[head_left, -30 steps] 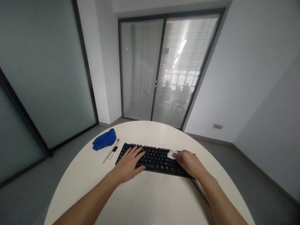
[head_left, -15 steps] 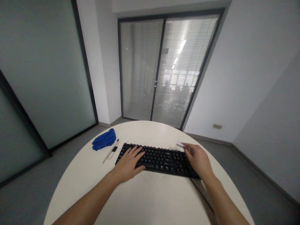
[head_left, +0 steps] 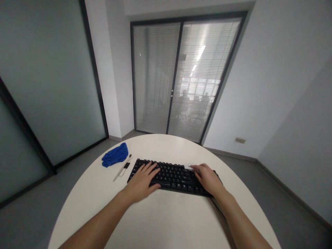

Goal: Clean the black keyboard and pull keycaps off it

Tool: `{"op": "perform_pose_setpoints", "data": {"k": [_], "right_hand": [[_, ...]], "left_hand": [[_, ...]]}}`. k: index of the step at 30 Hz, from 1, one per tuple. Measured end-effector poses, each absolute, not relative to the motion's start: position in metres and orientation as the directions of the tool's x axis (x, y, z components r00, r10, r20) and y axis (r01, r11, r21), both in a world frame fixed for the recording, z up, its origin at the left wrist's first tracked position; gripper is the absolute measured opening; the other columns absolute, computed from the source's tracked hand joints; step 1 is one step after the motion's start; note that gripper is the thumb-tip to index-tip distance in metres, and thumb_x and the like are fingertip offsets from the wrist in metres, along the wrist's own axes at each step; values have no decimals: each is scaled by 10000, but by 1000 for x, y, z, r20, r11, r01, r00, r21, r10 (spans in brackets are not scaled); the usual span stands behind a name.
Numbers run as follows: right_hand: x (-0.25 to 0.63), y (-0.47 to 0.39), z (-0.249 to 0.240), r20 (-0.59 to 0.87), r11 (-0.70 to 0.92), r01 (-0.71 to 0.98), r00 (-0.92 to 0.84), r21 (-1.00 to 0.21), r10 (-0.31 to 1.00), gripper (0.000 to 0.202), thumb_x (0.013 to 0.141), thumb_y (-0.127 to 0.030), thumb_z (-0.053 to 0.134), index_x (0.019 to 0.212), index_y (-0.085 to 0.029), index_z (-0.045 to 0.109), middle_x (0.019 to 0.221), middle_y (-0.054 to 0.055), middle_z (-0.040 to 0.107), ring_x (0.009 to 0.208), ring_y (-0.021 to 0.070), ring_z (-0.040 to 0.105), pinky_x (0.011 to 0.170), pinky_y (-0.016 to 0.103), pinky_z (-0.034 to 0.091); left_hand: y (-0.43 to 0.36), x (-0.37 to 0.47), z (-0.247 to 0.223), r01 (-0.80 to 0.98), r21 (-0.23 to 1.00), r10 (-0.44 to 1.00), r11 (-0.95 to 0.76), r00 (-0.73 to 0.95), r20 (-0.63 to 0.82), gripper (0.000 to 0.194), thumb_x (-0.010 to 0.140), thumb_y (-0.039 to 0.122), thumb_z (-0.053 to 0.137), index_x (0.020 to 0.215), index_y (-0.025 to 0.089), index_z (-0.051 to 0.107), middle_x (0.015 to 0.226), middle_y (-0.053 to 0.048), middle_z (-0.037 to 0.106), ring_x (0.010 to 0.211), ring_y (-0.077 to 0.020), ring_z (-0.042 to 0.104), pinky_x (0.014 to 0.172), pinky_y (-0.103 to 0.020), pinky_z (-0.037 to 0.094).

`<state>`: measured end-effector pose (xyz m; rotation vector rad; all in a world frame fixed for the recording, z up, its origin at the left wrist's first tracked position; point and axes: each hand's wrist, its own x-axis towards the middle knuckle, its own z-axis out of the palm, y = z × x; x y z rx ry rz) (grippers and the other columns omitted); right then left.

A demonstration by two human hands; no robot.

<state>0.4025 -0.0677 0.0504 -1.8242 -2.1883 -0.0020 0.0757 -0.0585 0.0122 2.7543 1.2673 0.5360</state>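
A black keyboard lies across the round table, its cable running off the near right side. My left hand rests flat on the keyboard's left part with its fingers spread, holding nothing. Over the right part, my right hand is closed on a small white brush. The brush's blurred end is at the far row of keys, and the rest of it is hidden by my fingers.
On the pale round table, a crumpled blue cloth lies at the far left. Beside it are a thin long-handled brush and a small tool with a black middle and wire loop. Glass doors with blinds stand beyond.
My right hand has moved left with the white brush, from beyond the keyboard's right part onto its far rows. My left hand has stayed in place.
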Motion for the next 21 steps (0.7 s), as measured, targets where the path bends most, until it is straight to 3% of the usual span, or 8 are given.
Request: {"op": "perform_pose_setpoints", "data": {"k": [6, 12, 21], "right_hand": [[409, -73, 55, 157, 146, 976, -120, -164, 980, 353, 894, -256, 478, 1168, -237, 700, 1022, 107, 696, 972, 245, 649, 881, 325, 456], [421, -70, 47, 296, 106, 970, -38, -217, 954, 392, 932, -254, 418, 1235, -211, 663, 1097, 116, 691, 1016, 243, 636, 913, 320, 448], [416, -72, 51, 156, 152, 980, -131, -130, 979, 370, 908, -212, 455, 1193, -233, 690, 1096, 121, 683, 1033, 229, 649, 922, 299, 444]], "left_hand": [[-57, 74, 10, 722, 207, 746, -660, 600, 288, 610, 928, 568, 469, 1464, 302, 357, 1572, -42, 297, 1458, -284, 217, 1184, -511, 172], [-56, 73, 8, 722, 197, 742, -663, 601, 295, 607, 930, 561, 467, 1465, 294, 355, 1573, -46, 293, 1457, -285, 219, 1183, -519, 168], [-57, 74, 9, 711, 195, 729, -675, 603, 325, 604, 927, 552, 480, 1461, 294, 366, 1563, -49, 316, 1452, -282, 234, 1180, -517, 183]]}}
